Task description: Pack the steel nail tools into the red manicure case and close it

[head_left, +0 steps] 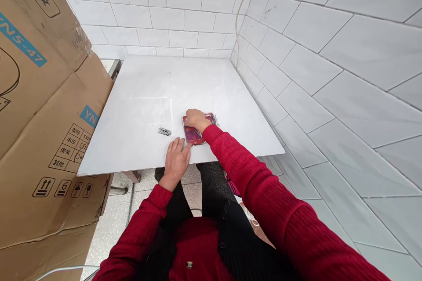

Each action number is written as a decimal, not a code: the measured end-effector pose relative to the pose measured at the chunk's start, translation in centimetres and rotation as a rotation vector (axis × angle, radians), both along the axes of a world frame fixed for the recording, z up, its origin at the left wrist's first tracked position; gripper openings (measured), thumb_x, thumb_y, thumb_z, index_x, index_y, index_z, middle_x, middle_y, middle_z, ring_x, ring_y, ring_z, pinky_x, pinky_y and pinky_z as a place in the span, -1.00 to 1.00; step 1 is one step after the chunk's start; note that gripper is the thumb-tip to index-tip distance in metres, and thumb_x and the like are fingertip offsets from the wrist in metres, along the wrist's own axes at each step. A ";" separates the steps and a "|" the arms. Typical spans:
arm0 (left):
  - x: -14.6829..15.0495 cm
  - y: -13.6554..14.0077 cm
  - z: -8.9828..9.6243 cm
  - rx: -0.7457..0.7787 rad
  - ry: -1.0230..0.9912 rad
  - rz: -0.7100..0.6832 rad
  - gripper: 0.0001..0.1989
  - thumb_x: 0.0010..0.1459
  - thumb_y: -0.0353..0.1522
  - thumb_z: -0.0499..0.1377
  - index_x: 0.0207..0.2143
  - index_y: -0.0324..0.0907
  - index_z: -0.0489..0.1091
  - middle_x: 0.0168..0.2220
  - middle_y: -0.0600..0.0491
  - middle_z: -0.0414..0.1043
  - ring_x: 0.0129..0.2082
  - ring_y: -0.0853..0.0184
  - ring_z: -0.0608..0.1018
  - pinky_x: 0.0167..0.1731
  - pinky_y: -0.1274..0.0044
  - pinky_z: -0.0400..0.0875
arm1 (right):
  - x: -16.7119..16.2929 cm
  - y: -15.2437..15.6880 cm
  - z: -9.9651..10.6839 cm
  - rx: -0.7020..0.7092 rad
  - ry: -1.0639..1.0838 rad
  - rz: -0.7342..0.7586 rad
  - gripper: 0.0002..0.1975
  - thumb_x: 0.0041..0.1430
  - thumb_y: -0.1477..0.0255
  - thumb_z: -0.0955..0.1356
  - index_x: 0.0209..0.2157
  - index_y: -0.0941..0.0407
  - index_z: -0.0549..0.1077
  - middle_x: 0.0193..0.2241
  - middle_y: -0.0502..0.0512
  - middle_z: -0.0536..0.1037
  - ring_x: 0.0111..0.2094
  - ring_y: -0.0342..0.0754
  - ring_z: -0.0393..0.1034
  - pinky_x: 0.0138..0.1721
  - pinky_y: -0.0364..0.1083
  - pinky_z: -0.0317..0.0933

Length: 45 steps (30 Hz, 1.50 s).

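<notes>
A flat red rectangular case [195, 138] with a pale rim lies near the front edge of the white table; thin strips or lines show on its surface, too small to make out. My right hand [195, 118] is over its far left part with the fingers curled down, and whatever they pinch is hidden. Palm down on the table, my left hand [177, 159] rests at the case's near left corner with fingers stretched out, the thumb at its edge. To the left lies a small black-and-white patterned piece [164, 131], apart from both hands.
The white tabletop [138, 79] reaches back to a tiled wall [198, 22], with another tiled wall [329, 79] along the right. A large cardboard box [42, 109] stands close on the left. A thin cable [238, 22] hangs in the back corner.
</notes>
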<state>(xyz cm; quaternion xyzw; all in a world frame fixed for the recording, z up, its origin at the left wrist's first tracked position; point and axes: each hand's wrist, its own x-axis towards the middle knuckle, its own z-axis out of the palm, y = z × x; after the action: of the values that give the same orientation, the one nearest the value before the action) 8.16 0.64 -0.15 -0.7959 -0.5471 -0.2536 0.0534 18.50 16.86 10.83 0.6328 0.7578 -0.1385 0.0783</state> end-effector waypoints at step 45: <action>0.0 0.1 0.5 -0.027 0.034 0.009 -0.63 0.40 -0.42 0.02 0.14 -0.18 0.49 0.20 -0.20 0.48 0.29 -0.04 0.42 0.24 0.09 0.36 | 2.2 1.9 -2.2 0.049 0.214 -0.057 -0.79 0.14 0.37 0.47 -0.24 0.21 0.65 -0.29 0.21 0.70 -0.32 0.00 0.57 -0.44 -0.15 0.24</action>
<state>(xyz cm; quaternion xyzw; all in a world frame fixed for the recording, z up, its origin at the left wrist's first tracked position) 8.17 0.72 0.31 -0.7983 -0.5530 -0.2324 0.0531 20.67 18.76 8.67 0.6373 0.7468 -0.1888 -0.0224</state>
